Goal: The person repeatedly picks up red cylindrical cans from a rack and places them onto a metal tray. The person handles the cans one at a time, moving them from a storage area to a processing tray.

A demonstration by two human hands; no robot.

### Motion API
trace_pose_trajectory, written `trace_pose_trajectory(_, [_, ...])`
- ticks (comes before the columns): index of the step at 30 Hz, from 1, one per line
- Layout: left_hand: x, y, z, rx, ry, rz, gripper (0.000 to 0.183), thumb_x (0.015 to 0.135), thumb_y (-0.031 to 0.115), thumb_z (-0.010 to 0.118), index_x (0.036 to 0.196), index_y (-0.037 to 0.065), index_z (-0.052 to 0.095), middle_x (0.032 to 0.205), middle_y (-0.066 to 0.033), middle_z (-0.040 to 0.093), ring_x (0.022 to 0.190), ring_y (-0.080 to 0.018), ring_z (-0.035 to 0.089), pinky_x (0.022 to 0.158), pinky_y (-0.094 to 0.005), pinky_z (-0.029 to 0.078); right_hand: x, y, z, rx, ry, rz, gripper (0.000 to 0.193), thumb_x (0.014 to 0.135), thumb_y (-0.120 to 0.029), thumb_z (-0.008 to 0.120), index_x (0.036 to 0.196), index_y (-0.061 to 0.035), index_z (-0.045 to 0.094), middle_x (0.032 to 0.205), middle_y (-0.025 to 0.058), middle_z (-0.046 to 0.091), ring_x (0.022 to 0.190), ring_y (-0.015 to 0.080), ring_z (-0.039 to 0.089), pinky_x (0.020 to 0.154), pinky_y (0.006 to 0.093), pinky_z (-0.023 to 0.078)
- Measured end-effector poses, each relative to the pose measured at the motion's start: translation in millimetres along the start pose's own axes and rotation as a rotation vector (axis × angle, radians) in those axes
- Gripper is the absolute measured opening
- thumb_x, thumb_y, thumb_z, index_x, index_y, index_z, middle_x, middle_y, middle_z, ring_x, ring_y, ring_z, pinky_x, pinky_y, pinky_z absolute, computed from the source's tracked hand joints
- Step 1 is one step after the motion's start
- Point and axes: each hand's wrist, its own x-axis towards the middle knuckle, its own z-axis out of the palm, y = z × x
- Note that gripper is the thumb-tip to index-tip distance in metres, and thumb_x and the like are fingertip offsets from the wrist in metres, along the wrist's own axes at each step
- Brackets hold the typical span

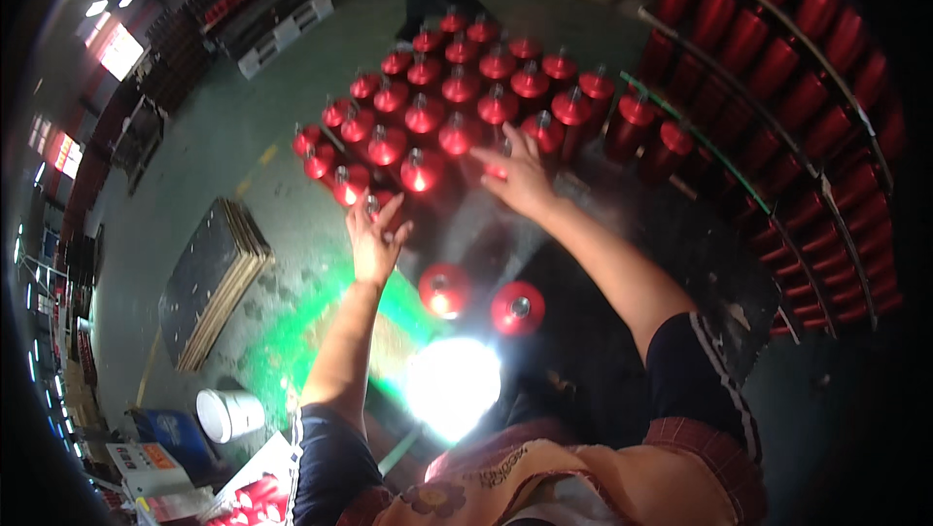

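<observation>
While the left hand (375,242) parts its fingers at a red cylinder (374,203), the right hand (523,182) spreads over another cylinder (497,172), both along the cluster's (424,116) near side, grip on either unclear

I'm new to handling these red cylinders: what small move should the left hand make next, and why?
Probably settle the left hand more securely around the red cylinder at its fingertips before shifting it. The fingers look spread about its top, a firm hold can't be confirmed, and a neighbouring cylinder stands close by, so a loose grasp might knock it.
</observation>
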Motion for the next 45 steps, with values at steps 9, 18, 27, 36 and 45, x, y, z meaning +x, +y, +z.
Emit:
trace_pose_trajectory(9, [-5.8,-3.4,5.7,-0.090,0.050,-0.060,0.052,0.068,0.016,0.084,0.118,0.025,0.068,0.141,-0.0157,0.046,0.124,-0.0375,0.047,0.104,-0.0448,0.042,-9.5,8.4,9.5,-0.029,0.037,-0.083,0.053,0.070,-0.013,0.080,0.119,-0.0298,0.066,0.144,0.0147,0.036,0.132,0.0399,0.035,0.107,0.0469,0.039])
trace_pose_trajectory(18, [-79.0,4.7,-43.3,-0.279,0.188,-0.146,0.051,0.067,0.012,0.083,0.116,0.020,0.073,0.135,-0.0094,0.054,0.121,-0.0302,0.050,0.103,-0.0398,0.044,-68.5,3.6,-34.8,0.080,0.165,0.037,0.049,0.064,-0.012,0.086,0.107,-0.0290,0.071,0.137,0.0068,0.046,0.130,0.0333,0.040,0.104,0.0428,0.044])
trace_pose_trajectory(27, [-211.4,-36.8,-140.0,-1.223,0.355,-0.659,0.073,0.088,0.021,0.072,0.150,0.007,0.036,0.131,-0.0102,0.059,0.119,-0.0258,0.055,0.105,-0.0403,0.044,-186.0,-13.0,-204.1,0.785,0.647,0.390,0.052,0.087,-0.015,0.073,0.135,-0.0134,0.054,0.131,0.0093,0.055,0.120,0.0236,0.054,0.102,0.0365,0.048])
trace_pose_trajectory(36, [-349.9,-23.4,-58.9,-2.110,-0.182,-1.249,0.060,0.086,0.049,0.068,0.130,0.010,0.055,0.119,-0.0093,0.062,0.108,-0.0273,0.060,0.095,-0.0456,0.051,-333.1,-117.3,-58.2,2.069,-0.162,0.868,0.046,0.099,-0.046,0.048,0.132,-0.0147,0.053,0.128,0.0072,0.060,0.119,0.0235,0.056,0.105,0.0437,0.042])
trace_pose_trajectory(45, [-389.5,8.2,-68.7,-2.150,-0.266,-1.266,0.057,0.087,0.052,0.064,0.124,0.009,0.058,0.114,-0.0095,0.064,0.104,-0.0274,0.061,0.092,-0.0449,0.052,-343.1,-260.4,36.1,2.584,-0.847,1.040,0.037,0.097,-0.036,0.056,0.114,-0.0037,0.064,0.115,0.0130,0.067,0.103,0.0316,0.064,0.088,0.0517,0.054])
